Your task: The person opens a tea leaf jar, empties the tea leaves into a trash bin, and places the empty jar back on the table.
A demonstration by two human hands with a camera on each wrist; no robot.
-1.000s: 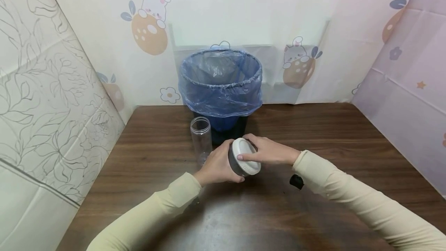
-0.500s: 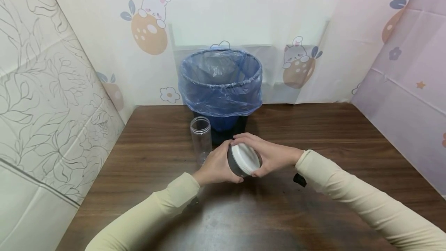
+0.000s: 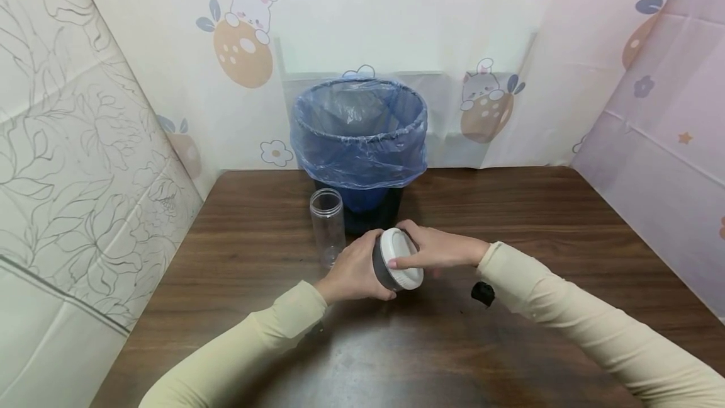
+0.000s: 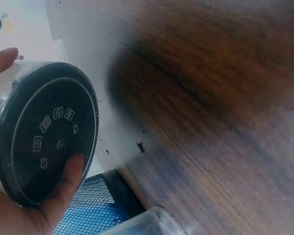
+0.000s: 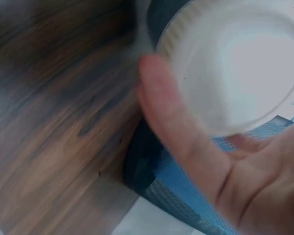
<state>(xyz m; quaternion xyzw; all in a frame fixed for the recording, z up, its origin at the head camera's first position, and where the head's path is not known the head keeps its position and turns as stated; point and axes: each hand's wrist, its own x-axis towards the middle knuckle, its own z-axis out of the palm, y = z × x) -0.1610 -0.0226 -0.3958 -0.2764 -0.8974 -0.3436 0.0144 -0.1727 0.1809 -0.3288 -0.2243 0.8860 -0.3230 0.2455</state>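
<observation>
Wood-grain worktop (image 3: 510, 357), rabbit-print cloth (image 3: 396, 11) behind, blue-lined bin (image 3: 362, 162) toward the back. Round container (image 3: 383, 269) tilted between both hands, before the bin, right of a clear bottle (image 3: 327, 225). Left hand (image 3: 354, 272) curled round its dark end; right hand (image 3: 438, 249) pinching the white lid (image 3: 398, 244), thumb near its edge. Step, I'd judge: turning the lid, on or off unclear. Next probably calls for a steady left grip, fuller right hold on the rim.

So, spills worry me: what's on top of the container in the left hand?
A white lid, partly covered by the right hand; the mouth of the container beneath can't be seen.
</observation>
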